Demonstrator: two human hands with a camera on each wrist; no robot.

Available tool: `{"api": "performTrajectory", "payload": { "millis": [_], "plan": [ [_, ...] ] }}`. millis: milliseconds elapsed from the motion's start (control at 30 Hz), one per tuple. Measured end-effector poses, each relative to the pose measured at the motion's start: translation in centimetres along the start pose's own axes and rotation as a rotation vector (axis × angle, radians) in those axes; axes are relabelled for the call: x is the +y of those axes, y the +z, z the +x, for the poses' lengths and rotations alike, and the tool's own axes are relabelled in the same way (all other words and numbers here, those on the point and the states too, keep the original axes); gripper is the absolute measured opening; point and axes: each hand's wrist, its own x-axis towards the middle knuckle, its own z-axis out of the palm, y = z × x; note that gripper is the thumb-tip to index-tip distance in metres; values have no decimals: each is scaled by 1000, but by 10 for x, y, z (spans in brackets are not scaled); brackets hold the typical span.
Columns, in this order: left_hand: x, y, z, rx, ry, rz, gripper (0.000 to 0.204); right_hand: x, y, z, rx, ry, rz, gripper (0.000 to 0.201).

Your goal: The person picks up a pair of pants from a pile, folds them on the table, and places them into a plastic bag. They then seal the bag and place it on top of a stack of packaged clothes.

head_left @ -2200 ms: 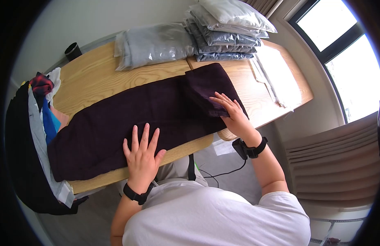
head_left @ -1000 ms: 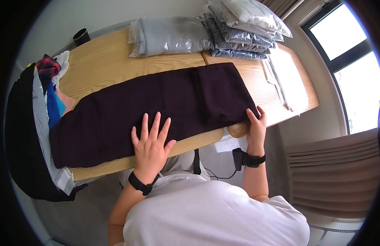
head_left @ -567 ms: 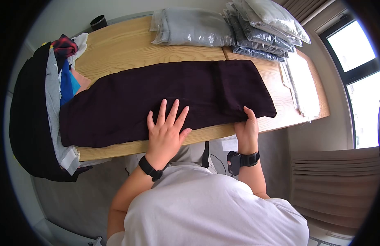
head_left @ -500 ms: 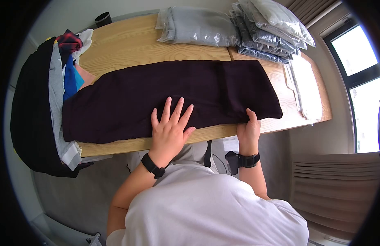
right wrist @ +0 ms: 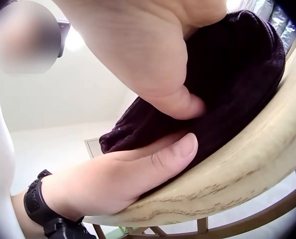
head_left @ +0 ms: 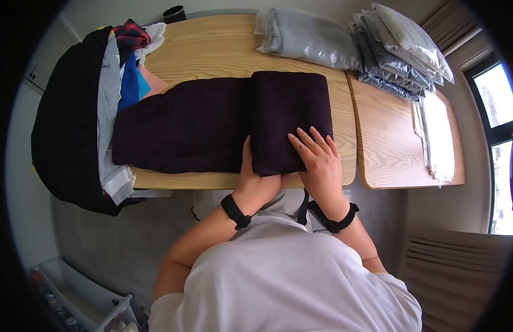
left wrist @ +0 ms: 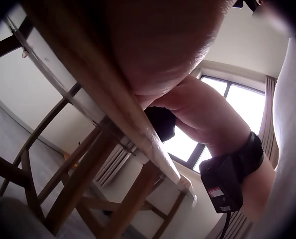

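Note:
A dark purple folded garment (head_left: 181, 124) lies lengthwise on the wooden table (head_left: 212, 52), its right part doubled over into a thick flap (head_left: 289, 108). My left hand (head_left: 259, 180) is at the flap's near left corner; one straight finger shows along its left edge, while most others are hidden beneath the cloth. In the right wrist view, that hand's thumb (right wrist: 185, 147) lies along the table edge below the folded layers. My right hand (head_left: 321, 166) rests on the flap's near right corner, fingers spread and straight on top. Its thumb (right wrist: 188, 107) touches the cloth's near side.
Plastic-bagged clothes (head_left: 311, 39) lie at the back, beside a taller stack of bagged garments (head_left: 400, 50). A heap of clothes (head_left: 68, 122) hangs over the table's left end. White flat packets (head_left: 436, 138) lie at the right. A clear bin (head_left: 79, 293) stands on the floor.
The garment's right end has been turned over to the left, onto the rest. My right hand has gone from pinching its near edge to lying on the flap; the flap covers my left fingers.

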Motion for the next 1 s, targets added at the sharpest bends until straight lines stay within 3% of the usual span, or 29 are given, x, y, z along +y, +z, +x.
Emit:
{"api": "performTrajectory", "payload": {
  "millis": [133,233,300,533,633,667,733,800,933,1000],
  "plan": [
    [-1,-3,1,-32,-29,-96,54,9,-6,1,13,-34,117,63],
    [-1,0,-3,35,-33,-92,53,9,-4,3,92,-122,174,62],
    [-5,18,-14,-76,-71,-94,54,-2,-3,4,35,-178,145,59],
    [-16,4,-13,-152,-42,-271,57,-1,-5,7,40,-125,198,61],
    [-40,-9,-11,31,-370,-899,50,19,-15,15,16,41,652,58],
    [-48,-12,-10,65,-508,-1140,48,22,-25,19,-72,216,880,51],
    [-51,-29,-1,22,-561,-1412,48,41,-28,28,-153,382,1167,35],
    [-51,-28,-3,-9,-561,-1451,48,54,-29,35,-167,452,1427,33],
    [-49,-26,-6,-1,-482,-1316,44,59,-34,35,-210,518,1508,32],
    [-52,-24,-7,-36,-386,-1164,38,62,-30,32,-140,532,1516,32]
  ]
}}
